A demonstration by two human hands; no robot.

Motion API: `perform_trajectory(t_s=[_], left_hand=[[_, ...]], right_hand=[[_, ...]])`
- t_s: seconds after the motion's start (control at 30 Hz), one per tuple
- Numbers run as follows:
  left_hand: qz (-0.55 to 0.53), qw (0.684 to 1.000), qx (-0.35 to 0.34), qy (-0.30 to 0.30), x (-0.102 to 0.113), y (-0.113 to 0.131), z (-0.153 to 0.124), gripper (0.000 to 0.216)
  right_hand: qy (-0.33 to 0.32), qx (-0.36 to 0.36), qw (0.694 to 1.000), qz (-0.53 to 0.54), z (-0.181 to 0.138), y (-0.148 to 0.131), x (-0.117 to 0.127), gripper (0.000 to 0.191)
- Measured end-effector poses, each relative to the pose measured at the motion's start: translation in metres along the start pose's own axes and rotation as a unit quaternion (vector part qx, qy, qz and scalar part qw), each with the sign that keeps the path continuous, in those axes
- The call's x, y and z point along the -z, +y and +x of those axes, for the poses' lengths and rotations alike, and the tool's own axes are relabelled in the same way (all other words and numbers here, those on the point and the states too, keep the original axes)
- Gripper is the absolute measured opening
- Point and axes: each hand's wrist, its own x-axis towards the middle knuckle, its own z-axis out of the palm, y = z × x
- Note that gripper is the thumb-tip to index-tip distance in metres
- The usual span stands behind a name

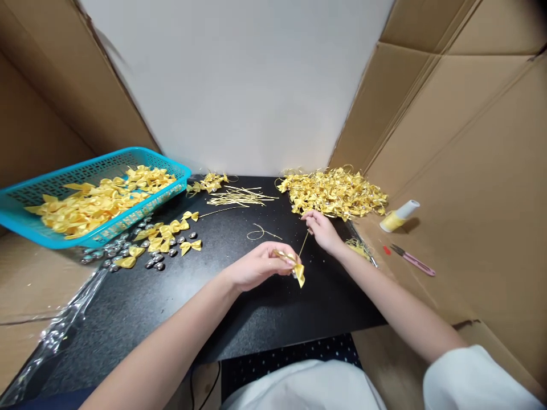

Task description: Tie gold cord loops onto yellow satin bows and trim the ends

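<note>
My left hand (pixel 260 265) is closed in a pinch on a small yellow ribbon bow (pixel 298 271) above the black table (pixel 179 296). A thin gold cord (pixel 303 244) runs taut from the bow up to my right hand (pixel 321 229), whose fingers are closed on its far end. My right hand sits just in front of a big heap of finished yellow bows (pixel 335 192).
A teal basket (pixel 25 219) of yellow bows stands at the left. Loose bows (pixel 164 233) and silver beads (pixel 119 250) lie beside it. Cut gold cords (pixel 239 197) lie at the back. A thread spool (pixel 398 216) and pink scissors (pixel 413 261) rest on cardboard at the right.
</note>
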Motion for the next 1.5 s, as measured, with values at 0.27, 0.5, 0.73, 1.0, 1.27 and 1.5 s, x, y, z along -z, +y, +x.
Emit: perform_trajectory(t_s=[0.27, 0.5, 0.73, 1.0, 1.27, 1.5], left_hand=[[0.079, 0.995, 0.015, 0.056, 0.002, -0.005, 0.005, 0.02], [0.086, 0.989, -0.006, 0.117, 0.002, -0.01, 0.009, 0.022], [0.034, 0.946, -0.068, 0.316, 0.001, -0.019, 0.017, 0.025], [-0.027, 0.94, -0.092, 0.329, -0.007, -0.019, 0.016, 0.024], [-0.032, 0.943, -0.095, 0.318, -0.007, -0.022, 0.016, 0.023], [-0.091, 0.941, -0.077, 0.318, -0.005, -0.023, 0.019, 0.02]], right_hand=[[0.061, 0.055, 0.996, -0.034, 0.023, -0.008, 0.004, 0.015], [0.079, 0.057, 0.992, 0.076, 0.022, -0.05, 0.007, 0.012], [0.025, 0.051, 0.995, 0.083, -0.067, -0.064, -0.016, 0.019], [0.023, 0.139, 0.984, -0.112, -0.085, -0.035, -0.031, 0.011], [0.038, 0.158, 0.976, -0.148, -0.087, -0.033, -0.028, 0.012], [0.057, 0.168, 0.973, -0.151, -0.088, -0.035, -0.027, 0.011]])
